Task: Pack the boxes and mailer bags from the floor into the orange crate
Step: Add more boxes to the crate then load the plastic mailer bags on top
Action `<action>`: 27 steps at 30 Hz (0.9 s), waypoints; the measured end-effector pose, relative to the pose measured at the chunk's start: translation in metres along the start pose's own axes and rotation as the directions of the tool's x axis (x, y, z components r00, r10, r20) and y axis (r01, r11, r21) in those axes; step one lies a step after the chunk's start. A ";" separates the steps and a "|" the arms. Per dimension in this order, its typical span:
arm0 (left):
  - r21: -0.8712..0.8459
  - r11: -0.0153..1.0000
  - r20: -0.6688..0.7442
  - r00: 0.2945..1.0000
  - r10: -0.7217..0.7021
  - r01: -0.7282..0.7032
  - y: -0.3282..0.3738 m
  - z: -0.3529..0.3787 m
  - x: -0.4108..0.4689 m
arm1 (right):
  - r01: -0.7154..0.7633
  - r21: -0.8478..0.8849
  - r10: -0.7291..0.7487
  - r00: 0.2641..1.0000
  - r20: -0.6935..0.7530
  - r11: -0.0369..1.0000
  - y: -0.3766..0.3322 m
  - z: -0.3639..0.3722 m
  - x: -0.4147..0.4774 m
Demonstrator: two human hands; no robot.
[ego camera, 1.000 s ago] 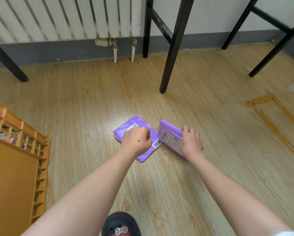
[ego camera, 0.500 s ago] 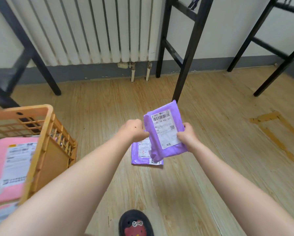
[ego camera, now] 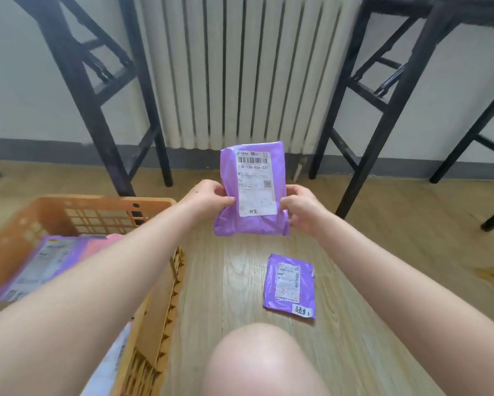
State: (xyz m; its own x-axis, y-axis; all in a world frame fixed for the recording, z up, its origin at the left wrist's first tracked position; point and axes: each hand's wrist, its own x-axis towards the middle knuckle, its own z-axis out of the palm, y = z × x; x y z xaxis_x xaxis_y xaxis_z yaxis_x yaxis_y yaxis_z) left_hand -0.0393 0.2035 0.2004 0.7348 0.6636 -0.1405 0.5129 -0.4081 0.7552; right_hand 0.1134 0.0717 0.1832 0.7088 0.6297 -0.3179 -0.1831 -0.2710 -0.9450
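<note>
A purple mailer bag (ego camera: 251, 227) with a white shipping label is held upright in the air in front of me. My left hand (ego camera: 208, 199) pinches its left edge and my right hand (ego camera: 303, 206) pinches its right edge. A second, smaller purple mailer bag (ego camera: 290, 285) lies flat on the wooden floor below, to the right of my knee. The orange crate (ego camera: 160, 307) stands at my left, with purple and pink mailer bags (ego camera: 54, 258) inside it; my left forearm hides part of its contents.
Black table legs (ego camera: 97, 115) stand behind the crate and more black legs (ego camera: 383, 110) at the right. A white radiator (ego camera: 240, 67) lines the wall straight ahead. My bare knee (ego camera: 263, 361) is at the bottom centre.
Both hands have lifted one purple mailer bag higher and now hold it upright by its sides. The other bag, which my left hand was on, lies on the floor. My view has risen.
</note>
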 end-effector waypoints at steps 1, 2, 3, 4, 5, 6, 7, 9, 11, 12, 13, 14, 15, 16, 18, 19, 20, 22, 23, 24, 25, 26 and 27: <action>-0.025 1.000 -0.028 1.000 -0.012 0.012 -0.006 -0.012 -0.004 | 0.007 -0.024 -0.006 0.999 0.041 1.000 -0.009 0.011 -0.003; -0.048 0.999 -0.053 0.998 -0.028 0.026 -0.012 -0.023 -0.008 | 0.021 -0.058 -0.017 0.997 0.079 0.998 -0.017 0.023 -0.005; -0.064 0.997 -0.075 0.996 -0.047 0.042 -0.020 -0.034 -0.012 | 0.037 -0.097 -0.025 0.993 0.114 0.995 -0.024 0.035 -0.008; -0.074 0.995 -0.094 0.993 -0.066 0.059 -0.028 -0.046 -0.015 | 0.055 -0.133 -0.035 0.988 0.147 0.990 -0.029 0.048 -0.010; -0.082 0.994 -0.111 0.990 -0.088 0.079 -0.036 -0.057 -0.018 | 0.076 -0.165 -0.046 0.983 0.177 0.983 -0.035 0.062 -0.012; -0.082 0.992 -0.128 0.986 -0.109 0.099 -0.046 -0.068 -0.021 | 0.097 -0.198 -0.057 0.978 0.199 0.975 -0.038 0.076 -0.015; -0.070 0.990 -0.144 0.981 -0.128 0.119 -0.055 -0.078 -0.025 | 0.116 -0.236 -0.065 0.975 0.214 0.965 -0.042 0.090 -0.017; -0.023 0.988 -0.192 0.969 -0.156 0.154 -0.075 -0.096 -0.032 | 0.146 -0.318 -0.076 0.971 0.225 0.937 -0.045 0.120 -0.019; -0.007 0.983 -0.252 0.951 -0.177 0.181 -0.094 -0.110 -0.039 | 0.178 -0.399 -0.090 0.969 0.230 0.900 -0.044 0.146 -0.020; -0.007 0.981 -0.274 0.943 -0.189 0.195 -0.102 -0.117 -0.043 | 0.196 -0.445 -0.101 0.968 0.229 0.874 -0.042 0.159 -0.020; -0.009 0.978 -0.292 0.935 -0.200 0.207 -0.109 -0.124 -0.047 | 0.218 -0.492 -0.116 0.966 0.229 0.843 -0.041 0.170 -0.021; -0.007 0.976 -0.311 0.927 -0.209 0.217 -0.116 -0.131 -0.050 | 0.243 -0.538 -0.137 0.964 0.230 0.807 -0.038 0.180 -0.022; -0.004 0.973 -0.331 0.918 -0.218 0.229 -0.123 -0.137 -0.052 | 0.270 -0.580 -0.157 0.959 0.238 0.768 -0.034 0.189 -0.021; 0.003 0.971 -0.355 0.908 -0.223 0.239 -0.130 -0.144 -0.054 | 0.294 -0.614 -0.170 0.952 0.254 0.733 -0.030 0.197 -0.021; 0.018 0.963 -0.379 0.893 -0.241 0.267 -0.144 -0.155 -0.058 | 0.328 -0.665 -0.161 0.940 0.301 0.671 -0.021 0.211 -0.020; 0.032 0.957 -0.381 0.889 -0.254 0.287 -0.152 -0.160 -0.059 | 0.339 -0.688 -0.146 0.935 0.324 0.642 -0.017 0.216 -0.019; 0.059 0.949 -0.374 0.888 -0.266 0.309 -0.161 -0.164 -0.060 | 0.348 -0.709 -0.128 0.930 0.345 0.613 -0.013 0.221 -0.017; 0.138 0.925 -0.353 0.890 -0.289 0.355 -0.178 -0.171 -0.062 | 0.372 -0.747 -0.112 0.920 0.376 0.551 -0.007 0.232 -0.012; 0.180 0.909 -0.344 0.890 -0.300 0.376 -0.185 -0.174 -0.062 | 0.382 -0.765 -0.109 0.917 0.384 0.518 -0.005 0.238 -0.009; 0.212 0.897 -0.337 0.891 -0.305 0.388 -0.192 -0.177 -0.062 | 0.385 -0.783 -0.102 0.917 0.387 0.489 -0.003 0.245 -0.006; 0.230 0.889 -0.331 0.891 -0.311 0.395 -0.198 -0.180 -0.061 | 0.387 -0.798 -0.091 0.916 0.392 0.462 0.000 0.252 -0.003; 0.237 0.881 -0.329 0.887 -0.323 0.409 -0.205 -0.182 -0.060 | 0.391 -0.811 -0.080 0.914 0.398 0.436 0.003 0.260 0.000; 0.250 0.872 -0.327 0.885 -0.332 0.420 -0.211 -0.184 -0.059 | 0.397 -0.826 -0.074 0.912 0.403 0.401 0.007 0.268 0.002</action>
State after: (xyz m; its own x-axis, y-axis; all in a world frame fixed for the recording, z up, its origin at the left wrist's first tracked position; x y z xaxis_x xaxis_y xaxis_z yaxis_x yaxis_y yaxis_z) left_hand -0.2720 0.3660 0.1673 0.3346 0.9276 -0.1660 0.8672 -0.2341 0.4395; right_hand -0.0686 0.2664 0.1557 0.3859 0.8878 -0.2509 0.7704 -0.4597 -0.4418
